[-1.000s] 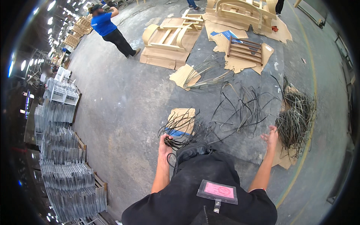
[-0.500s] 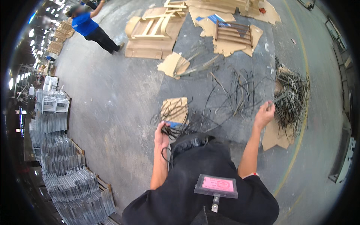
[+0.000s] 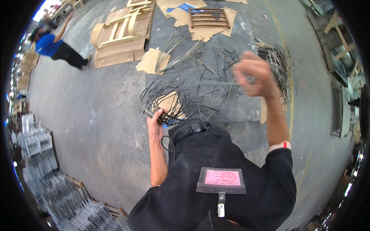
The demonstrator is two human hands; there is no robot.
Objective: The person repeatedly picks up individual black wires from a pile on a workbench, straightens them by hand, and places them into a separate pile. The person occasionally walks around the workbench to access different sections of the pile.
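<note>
My left hand (image 3: 155, 123) is closed round a bundle of thin dark strips (image 3: 146, 101), which fan out beyond the fingers over a piece of cardboard (image 3: 168, 101) on the floor. My right hand (image 3: 255, 75) is raised at the right, smeared by motion, with its fingers curled. From it a blurred thin grey-green strip (image 3: 217, 83) runs leftward. Below and beyond that hand, loose dark strips (image 3: 208, 68) lie scattered on the floor. A large tangled heap of strips (image 3: 283, 61) sits at the right, partly hidden by my right hand and forearm.
Pale wooden frames (image 3: 120, 31) lie on cardboard at the far left, with a brown slatted frame (image 3: 209, 18) farther right. More strips (image 3: 185, 54) rest on cardboard ahead. Stacked metal frames (image 3: 67, 192) stand lower left. A person in blue (image 3: 52, 45) is upper left.
My right hand has left the heap and moved up and inward with a strip trailing from it. My left hand has risen slightly, its bundle spreading more openly. The view has shifted.
</note>
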